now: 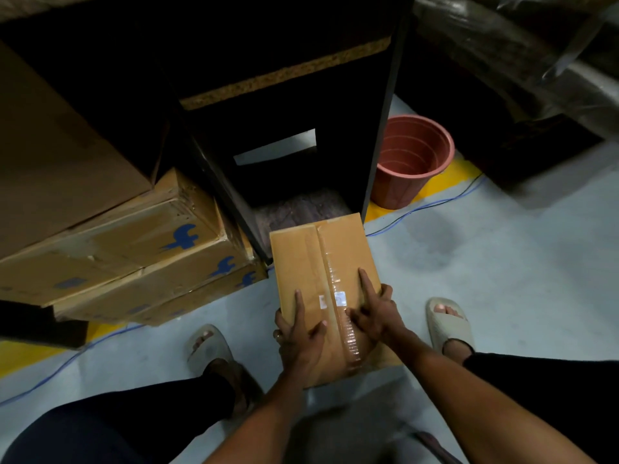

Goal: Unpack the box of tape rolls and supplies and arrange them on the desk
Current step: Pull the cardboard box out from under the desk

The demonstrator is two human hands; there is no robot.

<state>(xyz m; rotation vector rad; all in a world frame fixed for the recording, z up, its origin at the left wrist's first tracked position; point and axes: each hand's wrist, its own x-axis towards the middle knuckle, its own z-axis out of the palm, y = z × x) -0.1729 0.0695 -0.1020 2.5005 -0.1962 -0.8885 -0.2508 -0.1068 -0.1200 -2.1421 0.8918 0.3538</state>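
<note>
A closed brown cardboard box (311,259), sealed along its middle seam with clear tape, lies on the pale floor half out from under a dark desk (382,135). My left hand (299,333) grips the box's near left side, thumb and forefinger on top and the other fingers curled round the edge. My right hand (375,306) holds the near right side, forefinger stretched along the top, the rest wrapped over the edge. The box's contents are hidden.
Stacked cardboard boxes with blue logos (134,249) crowd the left of the desk. A reddish plastic bucket (412,159) stands to the right of the desk leg. A blue cable (425,205) runs across the floor. My sandalled feet (449,326) flank the box.
</note>
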